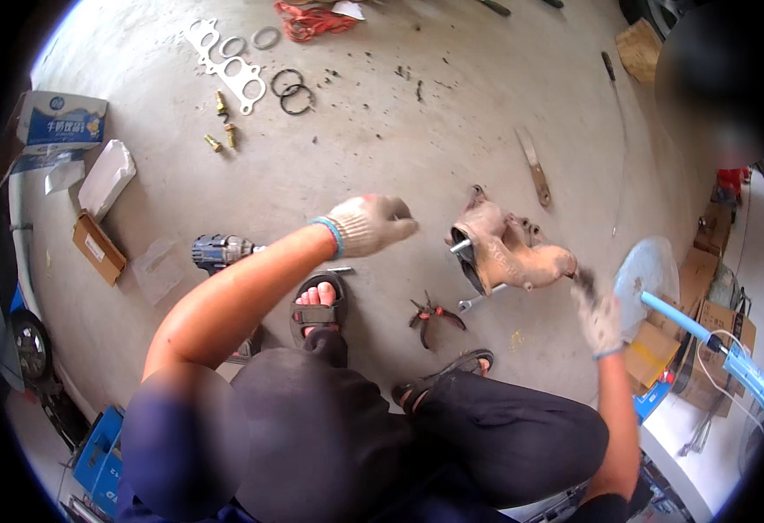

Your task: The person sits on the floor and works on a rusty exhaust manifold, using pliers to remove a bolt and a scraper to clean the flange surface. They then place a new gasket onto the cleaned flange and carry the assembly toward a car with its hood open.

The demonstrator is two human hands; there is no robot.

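My left hand (369, 225), in a cream knit glove with a blue-green cuff, is raised over the floor with its fingers curled; anything inside them is hidden. To its right stands a rusty metal casting with several pipe branches, like an exhaust manifold (508, 248). A silver rod (461, 247) sticks out at its left opening. My right hand (598, 318), gloved too, is at the casting's right end, its blackened fingers smeared; I cannot tell whether they grip it. Below the casting lie a wrench (481, 298) and red-and-black pliers (435, 320).
A power drill (223, 252) lies left of my foot. Farther off are a metal gasket (241, 78), black rings (291, 91), brass-coloured fittings (222, 105) and a wooden-handled scraper (534, 167). A blue-and-white carton (61, 118) stands left; a blue-handled fan-like object (674, 314) is right.
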